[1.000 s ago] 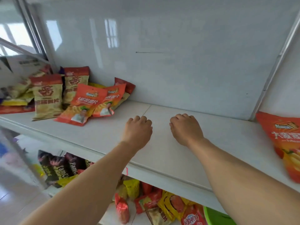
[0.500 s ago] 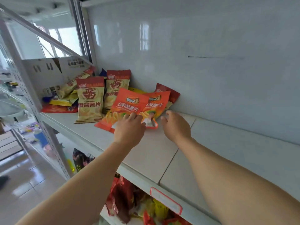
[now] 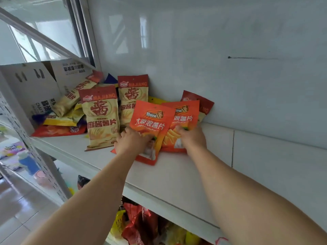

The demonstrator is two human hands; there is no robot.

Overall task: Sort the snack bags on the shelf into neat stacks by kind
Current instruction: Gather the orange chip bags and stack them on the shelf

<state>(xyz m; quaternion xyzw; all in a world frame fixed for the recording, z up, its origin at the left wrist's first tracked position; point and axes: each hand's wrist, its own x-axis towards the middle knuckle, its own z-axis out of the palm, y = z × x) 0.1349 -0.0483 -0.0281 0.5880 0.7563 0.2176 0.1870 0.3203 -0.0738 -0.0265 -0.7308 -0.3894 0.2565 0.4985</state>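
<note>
Two orange chip bags lie overlapping on the white shelf (image 3: pixel 185 175). My left hand (image 3: pixel 131 141) grips the lower part of the front orange bag (image 3: pixel 150 121). My right hand (image 3: pixel 192 137) holds the bottom of the second orange bag (image 3: pixel 185 115) behind it. To the left stand two beige bags with red tops, one in front (image 3: pixel 101 119) and one behind (image 3: pixel 132 96). A dark red bag (image 3: pixel 205 105) leans on the back wall. More beige, yellow and red bags (image 3: pixel 65 112) lie in a loose heap at the far left.
A white cardboard box (image 3: pixel 35 82) stands at the shelf's left end behind the heap. The white back wall (image 3: pixel 230 76) rises close behind the bags. The lower shelf holds mixed snack bags (image 3: pixel 141 225). A perforated metal upright (image 3: pixel 44 160) frames the left side.
My head and both hands moved left along the shelf to the pile. The hands went from resting fisted on bare shelf to gripping the two orange bags.
</note>
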